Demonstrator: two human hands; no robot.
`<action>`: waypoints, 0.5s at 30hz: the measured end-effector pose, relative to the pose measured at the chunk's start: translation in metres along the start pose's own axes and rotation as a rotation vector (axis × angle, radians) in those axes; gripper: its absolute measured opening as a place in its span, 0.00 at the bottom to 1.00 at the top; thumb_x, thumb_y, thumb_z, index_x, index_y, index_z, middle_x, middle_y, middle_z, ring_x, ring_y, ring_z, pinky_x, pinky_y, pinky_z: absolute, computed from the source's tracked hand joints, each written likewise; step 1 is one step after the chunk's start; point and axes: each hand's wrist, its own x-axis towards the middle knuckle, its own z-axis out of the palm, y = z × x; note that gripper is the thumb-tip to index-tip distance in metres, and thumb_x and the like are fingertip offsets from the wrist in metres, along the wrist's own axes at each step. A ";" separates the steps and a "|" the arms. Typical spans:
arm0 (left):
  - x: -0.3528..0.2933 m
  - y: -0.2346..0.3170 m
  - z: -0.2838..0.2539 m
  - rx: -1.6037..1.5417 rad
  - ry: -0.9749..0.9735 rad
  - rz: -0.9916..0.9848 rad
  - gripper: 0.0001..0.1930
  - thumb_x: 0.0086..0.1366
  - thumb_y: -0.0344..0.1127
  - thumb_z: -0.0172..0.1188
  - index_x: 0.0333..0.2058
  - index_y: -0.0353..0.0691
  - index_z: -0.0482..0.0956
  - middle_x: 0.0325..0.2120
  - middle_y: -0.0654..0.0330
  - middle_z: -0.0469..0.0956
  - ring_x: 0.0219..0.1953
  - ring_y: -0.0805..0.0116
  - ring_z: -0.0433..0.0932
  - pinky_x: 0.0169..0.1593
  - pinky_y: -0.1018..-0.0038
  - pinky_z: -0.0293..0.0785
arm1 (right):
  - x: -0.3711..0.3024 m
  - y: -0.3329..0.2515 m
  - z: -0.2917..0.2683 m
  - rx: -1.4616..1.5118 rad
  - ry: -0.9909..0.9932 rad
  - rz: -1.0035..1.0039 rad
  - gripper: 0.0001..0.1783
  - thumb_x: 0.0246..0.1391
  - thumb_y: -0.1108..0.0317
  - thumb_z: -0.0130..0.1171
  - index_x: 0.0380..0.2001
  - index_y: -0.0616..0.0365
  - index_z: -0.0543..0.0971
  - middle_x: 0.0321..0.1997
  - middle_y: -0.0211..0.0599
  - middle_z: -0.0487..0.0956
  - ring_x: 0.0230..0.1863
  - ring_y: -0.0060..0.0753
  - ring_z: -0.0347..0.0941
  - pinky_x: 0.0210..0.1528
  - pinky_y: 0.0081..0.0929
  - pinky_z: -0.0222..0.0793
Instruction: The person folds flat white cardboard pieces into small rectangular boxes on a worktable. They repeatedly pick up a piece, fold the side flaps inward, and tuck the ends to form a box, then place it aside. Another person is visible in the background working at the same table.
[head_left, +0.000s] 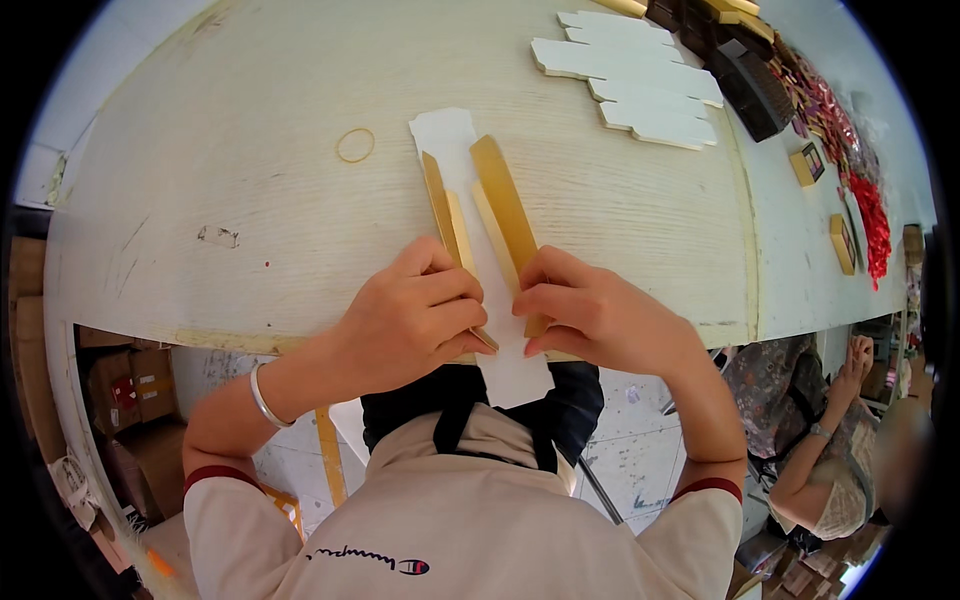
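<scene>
A long, narrow carton blank (512,372), white inside and gold outside, lies at the table's near edge, its near end jutting over my lap. Both of its long sides stand partly folded up. My left hand (415,310) pinches the left gold side panel (440,205) near its lower end, fingers curled round the edge. On the other side, the right gold panel (508,205) is gripped between the thumb and fingers of my right hand (600,315). The white far flap (443,130) lies flat. My hands hide the lower parts of both panels.
A yellow rubber band (355,145) lies left of the blank. White flat carton blanks (630,75) are stacked at the far right, beside dark boxes (750,90). Small gold boxes (842,245) and red material (870,230) lie farther right. Another person (830,440) sits at right.
</scene>
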 end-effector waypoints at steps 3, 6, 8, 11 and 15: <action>-0.006 -0.002 0.002 -0.044 0.055 -0.054 0.11 0.45 0.29 0.73 0.22 0.41 0.76 0.27 0.66 0.77 0.30 0.65 0.68 0.32 0.74 0.67 | 0.000 0.004 -0.008 0.134 -0.068 0.006 0.11 0.48 0.76 0.64 0.35 0.64 0.74 0.37 0.41 0.69 0.35 0.44 0.71 0.37 0.33 0.69; -0.008 0.003 0.005 -0.148 0.059 -0.154 0.10 0.49 0.26 0.69 0.25 0.40 0.74 0.25 0.63 0.75 0.27 0.64 0.69 0.30 0.72 0.67 | 0.003 0.005 -0.003 0.070 -0.022 -0.032 0.11 0.49 0.79 0.61 0.38 0.63 0.74 0.36 0.42 0.70 0.36 0.45 0.71 0.37 0.34 0.69; -0.008 0.011 0.007 -0.217 0.062 -0.241 0.09 0.52 0.25 0.66 0.29 0.39 0.73 0.23 0.61 0.72 0.27 0.61 0.71 0.30 0.69 0.68 | 0.008 -0.001 0.002 0.069 -0.025 0.045 0.14 0.49 0.80 0.59 0.41 0.62 0.72 0.36 0.43 0.70 0.37 0.45 0.71 0.37 0.34 0.68; -0.004 0.018 0.008 -0.299 0.089 -0.306 0.10 0.53 0.25 0.65 0.33 0.38 0.74 0.23 0.61 0.73 0.25 0.60 0.71 0.30 0.69 0.68 | 0.009 -0.007 0.015 0.045 0.082 0.071 0.20 0.49 0.82 0.56 0.47 0.60 0.69 0.37 0.44 0.70 0.35 0.46 0.71 0.36 0.35 0.68; -0.001 0.017 0.012 -0.172 0.103 -0.245 0.07 0.53 0.27 0.65 0.31 0.40 0.78 0.22 0.62 0.72 0.23 0.61 0.70 0.28 0.69 0.66 | 0.007 -0.007 0.013 0.182 0.038 0.191 0.24 0.49 0.81 0.57 0.50 0.58 0.66 0.40 0.46 0.72 0.34 0.47 0.72 0.35 0.36 0.68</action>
